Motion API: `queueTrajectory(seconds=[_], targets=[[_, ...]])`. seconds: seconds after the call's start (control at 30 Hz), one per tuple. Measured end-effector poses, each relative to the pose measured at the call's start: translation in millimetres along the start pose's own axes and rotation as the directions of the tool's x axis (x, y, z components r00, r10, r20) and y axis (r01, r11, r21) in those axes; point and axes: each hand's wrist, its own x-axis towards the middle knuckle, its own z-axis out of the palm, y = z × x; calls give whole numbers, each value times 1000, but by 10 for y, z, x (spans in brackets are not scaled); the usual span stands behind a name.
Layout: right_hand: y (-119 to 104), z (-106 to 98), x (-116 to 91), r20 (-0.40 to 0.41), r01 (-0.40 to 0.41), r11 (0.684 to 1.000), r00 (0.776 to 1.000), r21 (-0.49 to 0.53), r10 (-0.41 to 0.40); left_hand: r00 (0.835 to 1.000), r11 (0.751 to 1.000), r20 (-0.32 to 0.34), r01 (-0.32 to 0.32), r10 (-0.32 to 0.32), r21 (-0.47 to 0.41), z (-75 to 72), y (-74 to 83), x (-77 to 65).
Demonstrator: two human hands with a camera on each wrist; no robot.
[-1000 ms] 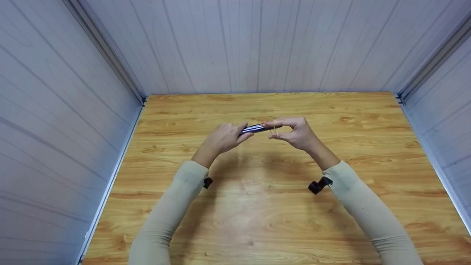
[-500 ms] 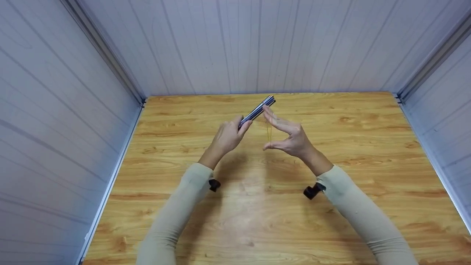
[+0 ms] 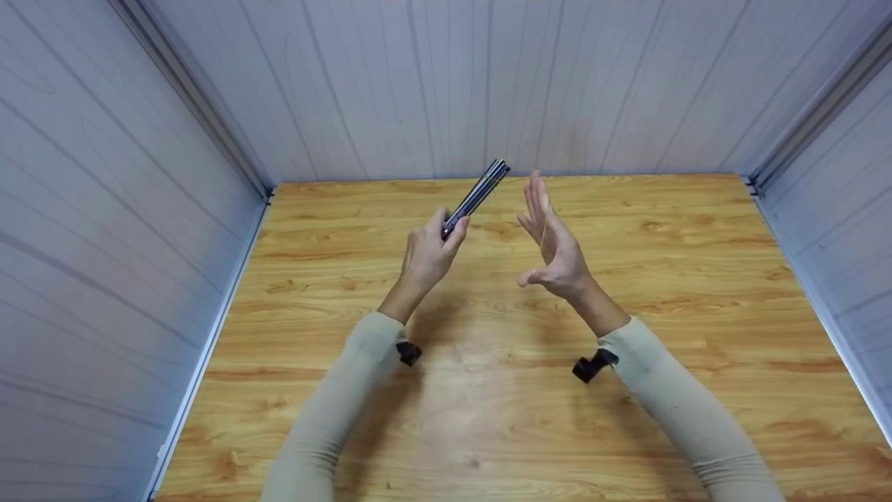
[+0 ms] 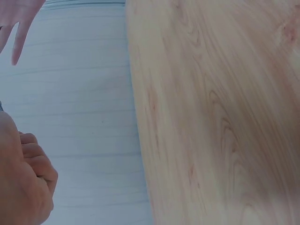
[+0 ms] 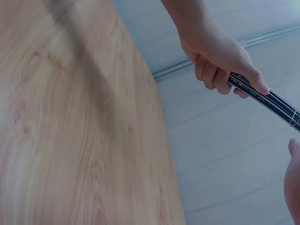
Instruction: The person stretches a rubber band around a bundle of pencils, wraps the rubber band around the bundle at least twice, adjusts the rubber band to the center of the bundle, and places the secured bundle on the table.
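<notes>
My left hand [image 3: 426, 254] grips one end of a bundle of dark, shiny, pen-like sticks [image 3: 477, 197], which slants up and away to the right. Near the bundle's far end a thin band [image 5: 294, 118] runs round it in the right wrist view. To the right, apart from the bundle, my right hand [image 3: 557, 247] is spread with straight fingers and thumb held away. A thin, pale yellowish line, perhaps a rubber band [image 3: 544, 233], crosses its palm side. In the left wrist view the bundle is almost wholly out of frame; curled fingers [image 4: 35, 159] of the left hand show.
Both hands are raised over a wood-grain tabletop [image 3: 474, 390]. A pale panelled wall [image 3: 453, 84] stands behind it, with side walls at left and right. A small black camera [image 3: 592, 366] hangs from the right sleeve, another [image 3: 409, 353] from the left.
The bundle has tilted from nearly level to steeply upward. My right hand has drawn away from it and its fingers have spread; the band stretched between fingers and thumb no longer shows there.
</notes>
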Motion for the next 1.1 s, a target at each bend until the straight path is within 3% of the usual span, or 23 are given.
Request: queueTrajectory(seconds=[0.2,0.27,0.33,0.4,0.53,0.67,0.73,0.77,0.87,1.0,1.1], targets=[[17,-103,22,-33,-61,967,997,247,71,985,990,-105,-138,139,22,-103,-10,-15],[33,-151,20,-36,-70,962,996,263,82,971,978,-123,-201,207,57,-144,-22,-25],[51,-201,14,-41,-70,962,996,264,83,945,949,-120,-290,304,124,-194,-32,-37],[56,-248,10,-52,-69,967,995,247,84,901,892,-99,-396,423,217,-254,-34,-41],[32,-329,8,-78,-76,977,993,199,93,777,718,-33,-564,629,408,-388,-19,-17],[-10,-398,19,-70,-88,989,993,117,96,678,544,57,-634,732,550,-484,22,17],[-28,-425,29,-46,-90,994,995,57,93,642,464,107,-649,759,602,-502,48,27],[-37,-435,32,-30,-94,995,995,22,94,630,436,128,-656,766,616,-506,62,32],[-56,-460,37,17,-104,992,994,-70,105,616,385,177,-664,768,641,-507,98,37],[-64,-475,33,41,-104,979,993,-176,113,619,365,219,-673,755,643,-495,125,31],[-54,-469,38,40,-88,968,994,-235,100,622,367,232,-678,747,637,-486,130,24]])
